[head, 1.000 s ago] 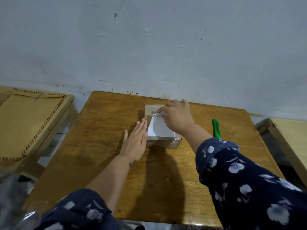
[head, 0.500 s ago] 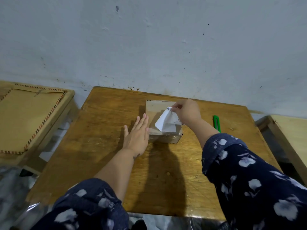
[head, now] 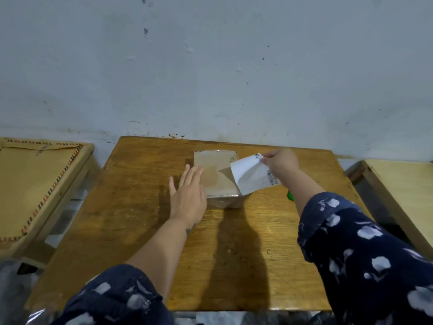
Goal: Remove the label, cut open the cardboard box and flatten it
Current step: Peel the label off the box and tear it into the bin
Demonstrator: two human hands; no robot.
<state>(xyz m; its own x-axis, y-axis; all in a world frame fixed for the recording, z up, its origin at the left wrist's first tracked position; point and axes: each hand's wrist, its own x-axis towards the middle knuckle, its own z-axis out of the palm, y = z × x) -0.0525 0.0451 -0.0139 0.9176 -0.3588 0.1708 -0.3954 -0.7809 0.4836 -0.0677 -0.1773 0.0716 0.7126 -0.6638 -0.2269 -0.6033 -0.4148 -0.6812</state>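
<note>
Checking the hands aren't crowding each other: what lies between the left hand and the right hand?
In the head view, the cardboard box and the peeled label, between left hand and right hand.

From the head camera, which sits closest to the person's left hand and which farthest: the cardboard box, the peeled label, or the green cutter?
From the left hand, nearest first:
1. Cardboard box: the hand's straight fingers press on its left side.
2. Label: past the box's right edge, pinched by the right hand.
3. Green cutter: farthest right on the table, mostly hidden by the right forearm.
</note>
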